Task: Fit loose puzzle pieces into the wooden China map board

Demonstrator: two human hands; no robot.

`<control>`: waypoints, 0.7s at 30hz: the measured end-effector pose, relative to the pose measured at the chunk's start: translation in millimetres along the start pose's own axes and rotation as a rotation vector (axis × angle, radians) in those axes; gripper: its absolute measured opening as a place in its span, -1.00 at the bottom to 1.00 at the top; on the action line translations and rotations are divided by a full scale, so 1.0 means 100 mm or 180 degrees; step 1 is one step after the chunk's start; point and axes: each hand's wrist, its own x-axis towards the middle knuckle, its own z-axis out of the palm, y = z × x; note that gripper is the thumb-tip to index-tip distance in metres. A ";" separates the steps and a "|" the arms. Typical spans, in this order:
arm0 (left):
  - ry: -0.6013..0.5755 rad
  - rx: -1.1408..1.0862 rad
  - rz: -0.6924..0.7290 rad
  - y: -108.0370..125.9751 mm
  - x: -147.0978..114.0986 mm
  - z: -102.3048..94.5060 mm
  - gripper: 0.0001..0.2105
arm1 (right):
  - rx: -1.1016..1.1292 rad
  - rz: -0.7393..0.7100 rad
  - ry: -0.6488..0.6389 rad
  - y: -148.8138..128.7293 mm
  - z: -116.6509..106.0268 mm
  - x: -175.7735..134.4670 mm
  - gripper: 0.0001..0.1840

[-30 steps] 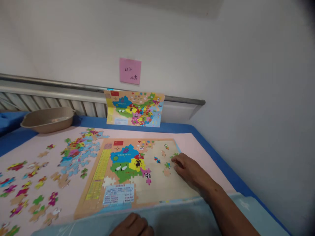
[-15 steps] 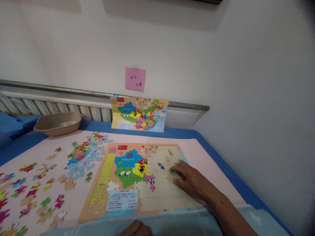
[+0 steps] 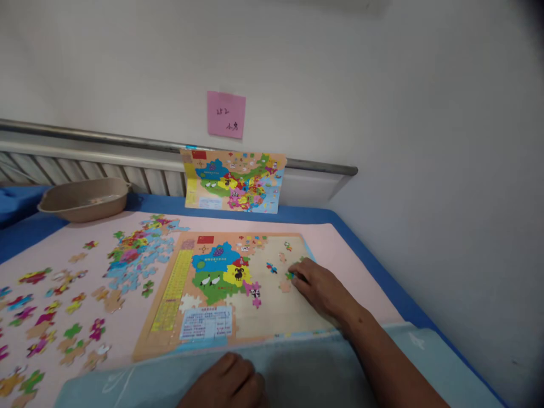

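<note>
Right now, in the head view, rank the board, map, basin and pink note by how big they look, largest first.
1. Board, helped by being nearer the camera
2. Map
3. Basin
4. Pink note

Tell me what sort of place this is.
Indoors, perhaps an activity room, though little shows: a partly filled puzzle board lies on a pink cover, a note hangs on the wall, and a metal rail runs along it.
</note>
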 end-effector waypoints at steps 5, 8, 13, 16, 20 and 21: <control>-0.0154 -0.0146 -0.0069 0.04 0.07 -0.10 -0.65 | -0.0039 0.0013 0.0063 0.01 0.00 0.01 -0.82; -0.0036 -0.0122 0.0068 0.04 0.13 -0.15 -0.65 | -0.0060 0.0029 0.0091 0.01 -0.01 0.00 -0.84; -0.0040 -0.0078 0.0115 0.03 0.18 -0.19 -0.63 | -0.0100 0.0043 0.0145 0.00 -0.01 0.01 -0.86; -0.0070 -0.0046 0.0167 0.02 0.17 -0.20 -0.66 | -0.0181 0.0154 0.0215 -0.01 -0.01 0.02 -0.86; -0.0100 -0.0083 0.0151 0.02 0.17 -0.20 -0.64 | -0.0199 0.0226 0.0207 -0.02 -0.02 0.02 -0.88; -0.0110 -0.0109 0.0142 0.03 0.17 -0.19 -0.64 | -0.0195 0.0248 0.0207 -0.02 -0.02 0.02 -0.88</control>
